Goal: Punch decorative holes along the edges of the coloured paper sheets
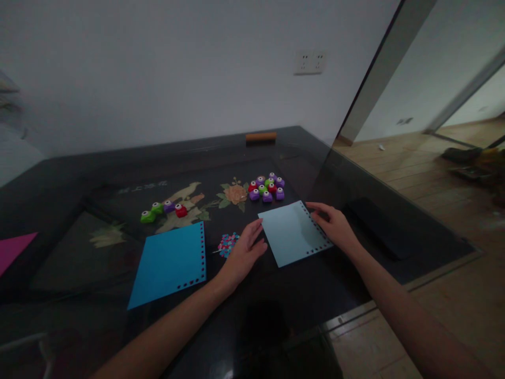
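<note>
A pale blue paper sheet (290, 231), with a row of small punched holes along its right and near edges, lies in front of me. My left hand (245, 250) is at its left edge, fingertips at the far left corner, thumb apart from the fingers. On the other side, my right hand (333, 223) rests at the punched right edge, fingers stretched toward the far corner. Both hands are open. Left of my left hand is a pile of small coloured paper cutouts (228, 243), partly hidden by it. A brighter blue sheet (169, 263) with similar holes lies further left.
Several small craft punches (267, 188) in purple, red and green cluster behind the pale sheet; several more (157, 208) stand behind the bright blue one. A brown cylinder (261, 137) lies by the wall. A dark flat object (376, 226) sits right; a pink sheet (16, 250) is far left.
</note>
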`<state>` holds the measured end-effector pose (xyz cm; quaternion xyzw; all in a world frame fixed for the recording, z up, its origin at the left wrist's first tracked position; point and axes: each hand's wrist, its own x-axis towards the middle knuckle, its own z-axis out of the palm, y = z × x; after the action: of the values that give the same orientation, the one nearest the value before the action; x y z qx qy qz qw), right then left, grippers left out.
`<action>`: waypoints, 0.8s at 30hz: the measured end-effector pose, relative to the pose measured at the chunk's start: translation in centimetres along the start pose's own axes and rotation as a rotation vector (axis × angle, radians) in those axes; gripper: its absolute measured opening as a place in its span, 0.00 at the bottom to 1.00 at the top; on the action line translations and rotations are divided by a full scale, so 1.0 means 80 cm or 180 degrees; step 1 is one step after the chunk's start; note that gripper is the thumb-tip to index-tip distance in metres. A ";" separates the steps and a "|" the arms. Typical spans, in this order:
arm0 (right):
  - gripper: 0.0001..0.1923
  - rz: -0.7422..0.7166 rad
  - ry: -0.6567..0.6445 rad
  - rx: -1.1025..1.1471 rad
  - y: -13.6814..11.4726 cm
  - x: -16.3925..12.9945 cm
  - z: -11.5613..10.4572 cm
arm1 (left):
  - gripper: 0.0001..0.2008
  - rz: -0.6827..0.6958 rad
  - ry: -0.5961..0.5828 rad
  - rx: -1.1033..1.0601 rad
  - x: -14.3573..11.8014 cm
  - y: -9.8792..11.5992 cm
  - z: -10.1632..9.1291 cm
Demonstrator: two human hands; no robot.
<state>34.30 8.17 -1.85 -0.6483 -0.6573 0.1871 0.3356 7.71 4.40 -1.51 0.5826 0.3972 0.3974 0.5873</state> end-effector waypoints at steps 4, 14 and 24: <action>0.16 -0.0128 0.0042 0.0010 -0.007 0.017 -0.005 | 0.21 0.0613 0.0098 0.1254 -0.014 0.013 0.007; 0.08 -0.0918 -0.0293 -0.0672 -0.002 0.087 0.031 | 0.20 0.1387 -0.1048 0.3365 -0.049 0.012 0.043; 0.05 -0.0974 -0.0244 -0.0634 0.009 0.087 0.041 | 0.23 0.1260 -0.1045 0.3666 -0.046 0.009 0.045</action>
<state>33.08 15.65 -3.27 -0.5632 -0.7759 0.0924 0.2690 9.70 -0.34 -0.78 0.9212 0.3368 0.1264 0.1481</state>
